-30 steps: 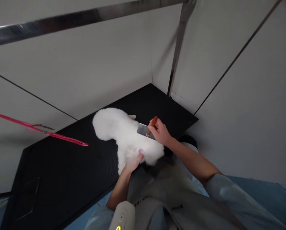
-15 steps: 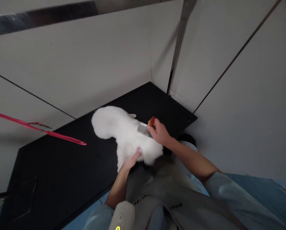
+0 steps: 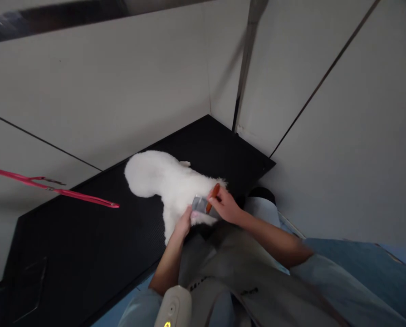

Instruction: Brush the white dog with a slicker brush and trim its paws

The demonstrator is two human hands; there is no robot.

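Pinching the orange-handled brush [image 3: 200, 204] in my right hand [image 3: 227, 206], I have its flat head against the white furry animal [image 3: 178, 184], near the centre of the frame on the black table [image 3: 107, 245]. My left hand [image 3: 183, 222] rests against the animal just left of the brush; whether its fingers grip, I cannot tell. Light, level pressure seems best, that hand steadying the coat against tugging.

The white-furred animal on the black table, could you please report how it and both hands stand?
Right hand gripping orange-handled tool. Left hand beside tool, at white-furred animal. Pink strap hanging left, clear of both hands.
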